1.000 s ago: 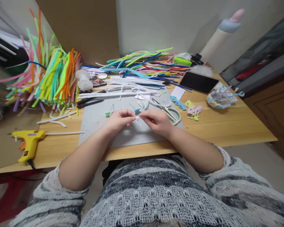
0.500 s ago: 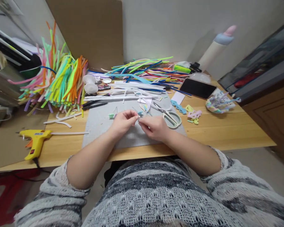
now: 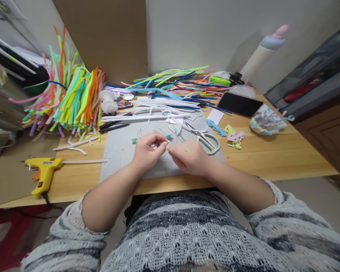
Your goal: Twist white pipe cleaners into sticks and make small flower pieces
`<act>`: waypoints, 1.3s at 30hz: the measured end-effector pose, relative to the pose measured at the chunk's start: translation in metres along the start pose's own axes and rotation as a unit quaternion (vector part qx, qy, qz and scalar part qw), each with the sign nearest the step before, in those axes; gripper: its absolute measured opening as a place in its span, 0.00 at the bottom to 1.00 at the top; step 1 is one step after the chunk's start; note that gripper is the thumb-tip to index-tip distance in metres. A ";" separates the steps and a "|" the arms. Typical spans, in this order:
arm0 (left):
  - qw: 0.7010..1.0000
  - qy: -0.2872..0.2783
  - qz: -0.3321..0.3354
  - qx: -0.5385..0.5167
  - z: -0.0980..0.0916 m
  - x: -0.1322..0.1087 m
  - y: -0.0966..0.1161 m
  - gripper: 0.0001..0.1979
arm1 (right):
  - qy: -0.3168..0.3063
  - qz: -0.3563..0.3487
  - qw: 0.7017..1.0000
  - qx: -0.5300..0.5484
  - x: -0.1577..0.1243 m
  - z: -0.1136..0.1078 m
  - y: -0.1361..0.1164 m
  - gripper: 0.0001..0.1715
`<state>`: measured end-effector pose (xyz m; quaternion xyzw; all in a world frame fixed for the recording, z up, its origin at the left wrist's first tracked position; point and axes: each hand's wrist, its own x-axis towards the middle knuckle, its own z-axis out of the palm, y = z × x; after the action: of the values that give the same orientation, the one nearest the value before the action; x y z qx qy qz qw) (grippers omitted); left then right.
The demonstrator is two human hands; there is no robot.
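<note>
My left hand (image 3: 147, 150) and my right hand (image 3: 189, 155) meet over the grey mat (image 3: 121, 155) on the wooden table. Both pinch a small white piece (image 3: 167, 144), too small to name, between their fingertips. Just beyond the fingers lie a few small bent pieces, one blue (image 3: 168, 135) and one mint green (image 3: 134, 139). Pale green scissors (image 3: 205, 139) lie on the mat right of my right hand.
A yellow glue gun (image 3: 44, 173) lies front left. Heaps of coloured pipe cleaners stand at the left (image 3: 73, 98) and lie at the back (image 3: 175, 81). White pipe cleaners (image 3: 147, 115), a black phone (image 3: 238, 104), pastel loops (image 3: 234, 136) and a bowl-like bundle (image 3: 265, 122) sit around.
My hands stay pinched together on the white piece, with only small finger movement. The view has shifted slightly.
</note>
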<state>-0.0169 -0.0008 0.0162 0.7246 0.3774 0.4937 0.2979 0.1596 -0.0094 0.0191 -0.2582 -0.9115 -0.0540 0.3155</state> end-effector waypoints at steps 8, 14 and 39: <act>0.999 -0.007 0.012 -0.033 0.000 -0.002 0.002 0.02 | 0.036 0.104 0.993 0.052 0.003 0.000 0.006 0.09; 0.999 -0.020 0.035 0.029 0.000 -0.002 0.005 0.03 | 0.032 0.001 0.999 0.020 0.001 -0.006 0.001 0.08; 0.998 -0.031 0.035 0.041 0.003 -0.004 0.007 0.03 | 0.060 0.026 0.996 0.058 -0.004 -0.002 0.003 0.07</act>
<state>-0.0134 -0.0080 0.0194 0.7638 0.3622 0.4657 0.2620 0.1650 -0.0089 0.0181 -0.2596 -0.8854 -0.0082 0.3854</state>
